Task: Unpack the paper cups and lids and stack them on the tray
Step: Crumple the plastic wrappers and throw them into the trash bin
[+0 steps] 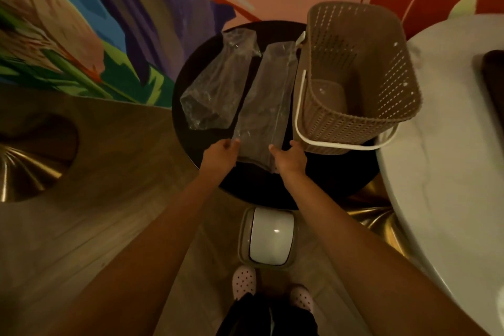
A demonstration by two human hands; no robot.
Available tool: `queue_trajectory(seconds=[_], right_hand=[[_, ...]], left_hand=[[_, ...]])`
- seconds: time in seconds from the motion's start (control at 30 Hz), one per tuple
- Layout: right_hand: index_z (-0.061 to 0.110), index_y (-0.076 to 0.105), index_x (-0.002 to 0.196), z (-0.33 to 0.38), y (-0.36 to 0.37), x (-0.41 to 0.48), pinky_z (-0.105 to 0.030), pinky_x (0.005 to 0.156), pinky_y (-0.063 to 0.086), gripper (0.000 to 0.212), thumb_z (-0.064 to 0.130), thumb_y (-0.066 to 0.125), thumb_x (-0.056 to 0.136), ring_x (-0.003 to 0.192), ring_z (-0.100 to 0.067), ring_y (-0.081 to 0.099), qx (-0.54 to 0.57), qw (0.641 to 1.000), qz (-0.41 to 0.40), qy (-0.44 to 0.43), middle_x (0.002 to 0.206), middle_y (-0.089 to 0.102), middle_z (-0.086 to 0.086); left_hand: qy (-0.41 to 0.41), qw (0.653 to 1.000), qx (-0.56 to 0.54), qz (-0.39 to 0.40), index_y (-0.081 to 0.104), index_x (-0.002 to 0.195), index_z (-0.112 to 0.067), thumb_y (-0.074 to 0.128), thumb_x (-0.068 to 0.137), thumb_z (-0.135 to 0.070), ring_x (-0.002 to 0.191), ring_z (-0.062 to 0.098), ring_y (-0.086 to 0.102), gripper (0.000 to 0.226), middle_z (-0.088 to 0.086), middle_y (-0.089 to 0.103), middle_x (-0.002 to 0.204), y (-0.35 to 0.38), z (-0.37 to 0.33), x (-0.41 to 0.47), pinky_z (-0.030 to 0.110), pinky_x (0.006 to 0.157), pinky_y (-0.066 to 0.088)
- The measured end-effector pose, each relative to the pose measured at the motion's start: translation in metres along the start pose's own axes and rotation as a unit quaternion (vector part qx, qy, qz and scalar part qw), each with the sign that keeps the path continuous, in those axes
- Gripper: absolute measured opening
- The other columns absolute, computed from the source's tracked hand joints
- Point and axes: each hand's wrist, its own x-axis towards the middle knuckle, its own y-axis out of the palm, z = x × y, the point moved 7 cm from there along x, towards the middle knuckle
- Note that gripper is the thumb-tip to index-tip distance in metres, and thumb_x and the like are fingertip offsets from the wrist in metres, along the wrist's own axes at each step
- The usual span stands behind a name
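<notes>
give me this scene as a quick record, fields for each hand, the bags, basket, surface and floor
left hand: pinches the near-left corner of the long clear sleeve
right hand: pinches the sleeve's near-right edge
second clear bag: crumpled, left of the sleeve, untouched
basket: beige, white handle, right of the sleeve
surface: round black table
floor: white-lidded bin near the feet

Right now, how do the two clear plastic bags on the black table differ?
The long bag lies flat and straight; the crumpled bag is wrinkled. Left hand and right hand pinch the long bag's near end; nothing touches the crumpled bag. The long bag lies beside the basket, the crumpled bag further left. Both are clear plastic on the black table.
</notes>
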Motion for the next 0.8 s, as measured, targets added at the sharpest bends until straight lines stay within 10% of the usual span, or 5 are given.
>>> queue_trajectory(seconds=[0.1,0.2,0.53,0.8], right_hand=[[0.008,0.044,0.13,-0.009,0.012,-0.003,-0.029,0.051,0.049,0.047,0.015,0.06,0.087,0.084,-0.026,0.06,0.04,0.996,0.071,0.034,0.112,0.054,-0.014],[0.012,0.056,0.101,-0.012,0.004,-0.018,-0.024,0.047,0.041,0.012,0.012,0.056,0.089,0.059,-0.015,0.05,0.032,0.995,0.096,0.015,0.081,0.055,-0.009],[0.009,0.058,0.109,-0.012,-0.04,-0.114,-0.019,0.059,0.041,0.021,0.011,0.057,0.088,0.068,-0.009,0.05,-0.063,0.973,0.189,-0.116,0.085,0.054,-0.001],[0.015,0.06,0.102,0.019,-0.077,-0.167,-0.013,0.057,0.044,0.015,0.012,0.058,0.088,0.069,-0.008,0.053,-0.085,0.94,0.251,-0.215,0.08,0.054,0.002]], left_hand=[[-0.017,1.0,-0.019,0.004,0.05,0.127,-0.009,0.043,0.095,-0.039,0.092,0.024,0.063,0.045,0.012,0.063,0.111,0.001,0.01,-0.002,0.042,0.094,0.049],[-0.033,0.997,-0.066,0.031,0.051,0.124,-0.011,0.053,0.092,-0.031,0.09,0.019,0.06,0.038,0.007,0.062,0.113,0.0,0.024,-0.016,0.034,0.088,0.049],[-0.077,0.956,-0.198,0.201,0.059,0.108,-0.014,0.058,0.088,-0.013,0.087,0.013,0.061,0.02,0.002,0.063,0.097,-0.015,0.029,-0.114,0.022,0.071,0.049],[0.001,0.915,-0.388,0.113,0.05,0.126,-0.015,0.051,0.09,-0.04,0.108,0.026,0.061,0.044,0.011,0.062,0.118,-0.045,-0.026,-0.145,0.043,0.09,0.049]])
